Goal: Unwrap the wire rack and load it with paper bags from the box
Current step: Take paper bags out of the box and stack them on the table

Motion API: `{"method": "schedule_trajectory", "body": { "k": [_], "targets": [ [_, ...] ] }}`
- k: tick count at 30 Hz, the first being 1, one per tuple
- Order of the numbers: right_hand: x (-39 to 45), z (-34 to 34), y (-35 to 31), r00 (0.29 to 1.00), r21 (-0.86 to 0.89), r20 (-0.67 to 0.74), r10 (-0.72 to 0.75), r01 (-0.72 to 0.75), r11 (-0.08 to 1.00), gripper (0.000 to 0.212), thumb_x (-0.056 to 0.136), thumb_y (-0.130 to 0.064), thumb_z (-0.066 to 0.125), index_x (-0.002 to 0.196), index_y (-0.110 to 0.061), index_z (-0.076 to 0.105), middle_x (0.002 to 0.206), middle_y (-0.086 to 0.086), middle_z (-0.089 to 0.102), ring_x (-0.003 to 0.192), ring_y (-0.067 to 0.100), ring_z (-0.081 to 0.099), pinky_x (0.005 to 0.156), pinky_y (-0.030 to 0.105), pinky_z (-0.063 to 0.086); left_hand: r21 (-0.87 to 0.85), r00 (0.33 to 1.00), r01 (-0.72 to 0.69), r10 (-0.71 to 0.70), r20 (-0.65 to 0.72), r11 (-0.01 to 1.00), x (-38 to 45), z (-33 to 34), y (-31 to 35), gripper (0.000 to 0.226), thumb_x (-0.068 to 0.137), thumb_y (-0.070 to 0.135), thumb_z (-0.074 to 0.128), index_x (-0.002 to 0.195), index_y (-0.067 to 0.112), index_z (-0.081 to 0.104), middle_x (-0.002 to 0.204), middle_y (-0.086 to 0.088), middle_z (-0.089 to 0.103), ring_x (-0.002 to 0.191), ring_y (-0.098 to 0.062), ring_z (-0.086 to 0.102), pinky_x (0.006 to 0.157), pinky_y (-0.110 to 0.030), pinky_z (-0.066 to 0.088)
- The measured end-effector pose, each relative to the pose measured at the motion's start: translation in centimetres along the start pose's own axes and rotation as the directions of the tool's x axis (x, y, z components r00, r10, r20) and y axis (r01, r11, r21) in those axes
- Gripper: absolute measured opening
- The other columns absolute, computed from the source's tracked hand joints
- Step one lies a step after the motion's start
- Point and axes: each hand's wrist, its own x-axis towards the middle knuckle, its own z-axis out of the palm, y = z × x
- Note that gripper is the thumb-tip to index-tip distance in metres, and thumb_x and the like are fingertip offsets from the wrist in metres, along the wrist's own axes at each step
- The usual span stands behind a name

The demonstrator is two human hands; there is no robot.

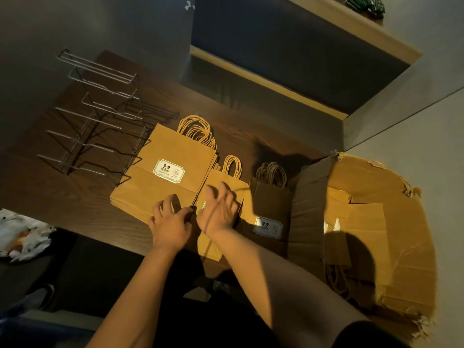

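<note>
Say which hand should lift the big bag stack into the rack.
Left, probably. The left hand already rests on the big bag stack, nearest the wire rack; the right hand is over the smaller bags.

Dark wood-grain table (75,204): bare wire rack (98,116) at left, three flat stacks of kraft paper bags (165,172) side by side mid-table, torn cardboard box (391,222) at right end.

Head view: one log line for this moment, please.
wire rack unwrapped, empty | left hand on large bag stack | right hand over small bags | box open
</note>
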Motion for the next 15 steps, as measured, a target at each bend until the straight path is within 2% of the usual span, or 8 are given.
{"method": "schedule_trajectory", "body": {
  "k": [2,5,8,11,15],
  "targets": [
    [2.0,-1.2,-0.6,0.983,-0.119,0.138,-0.123,0.14,0.983,0.084,0.09,-0.034,0.067,0.159,-0.034,0.018,0.169,0.001,-0.004,0.154,0.037,-0.002,0.122,0.059,0.012,0.045,0.999,-0.017,0.016,0.029,0.999,-0.2,0.5,-0.7,0.044,0.092,0.03,0.066,0.133,0.045,0.059,0.166,-0.005,0.004,0.15,-0.04,0.0,0.116,-0.065,0.024],
    [5.3,-1.8,-0.5,0.942,-0.26,0.292,-0.166,0.245,0.934,0.077,0.095,-0.032,0.058,0.159,-0.035,0.014,0.169,-0.005,-0.008,0.154,0.04,-0.01,0.12,0.066,0.008,-0.074,1.0,0.017,-0.017,0.004,0.997,-0.8,1.0,-2.1,0.041,0.093,0.029,0.067,0.129,0.047,0.061,0.167,-0.002,-0.001,0.152,-0.04,-0.006,0.117,-0.068,0.02],
    [6.8,-1.2,0.7,0.965,-0.378,0.242,-0.099,0.188,0.906,0.063,0.099,-0.038,0.046,0.155,-0.025,0.022,0.164,0.001,0.014,0.153,0.043,0.003,0.116,0.063,0.021,-0.141,1.0,0.029,-0.028,0.014,0.99,-1.0,0.9,-3.4,0.041,0.093,0.027,0.068,0.128,0.047,0.061,0.166,0.002,0.005,0.152,-0.036,-0.005,0.116,-0.07,0.023],
    [7.4,-0.5,1.7,0.986,-0.399,0.168,-0.021,0.087,0.913,0.064,0.1,-0.044,0.043,0.154,-0.015,0.025,0.159,0.008,0.024,0.15,0.043,0.013,0.116,0.055,0.029,-0.16,0.998,0.051,-0.044,0.042,0.986,-0.7,0.4,-4.5,0.042,0.092,0.025,0.068,0.127,0.046,0.061,0.164,0.003,0.011,0.152,-0.032,-0.002,0.114,-0.07,0.025],
    [9.3,-0.3,1.3,0.99,-0.304,0.142,0.003,0.041,0.952,0.076,0.094,-0.045,0.056,0.153,-0.009,0.025,0.156,0.016,0.03,0.15,0.038,0.02,0.121,0.052,0.023,-0.318,0.988,0.132,-0.15,-0.032,0.939,-0.4,-0.5,-5.3,0.031,0.09,0.019,0.071,0.117,0.034,0.067,0.154,-0.002,0.027,0.144,-0.032,0.016,0.111,-0.061,0.035]
  ]
}}
